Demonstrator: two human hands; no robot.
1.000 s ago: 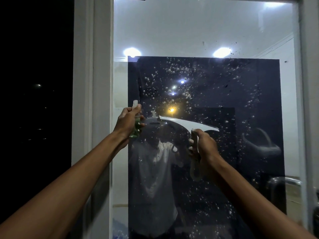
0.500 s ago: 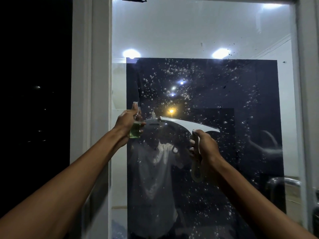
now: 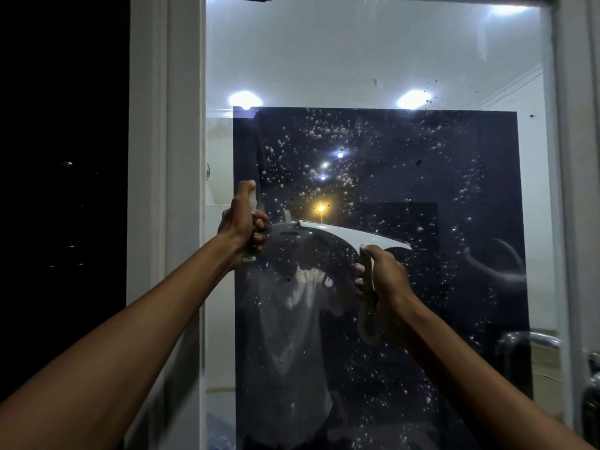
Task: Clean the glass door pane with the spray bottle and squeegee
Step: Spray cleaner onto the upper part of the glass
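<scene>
I read this as the wetting step, with the wipe about to follow. My left hand is wrapped round the small clear spray bottle of greenish liquid, forefinger up on its nozzle, held close to the left edge of the tall glass door pane in its white frame. My right hand is clenched on the handle of the pale plastic squeegee, its blade lying across the middle of the pane, tilted down to the right; I cannot tell whether it touches the glass. White foam droplets speckle the pane above and below. Next, I judge, the blade must press flat and pull steadily down.
</scene>
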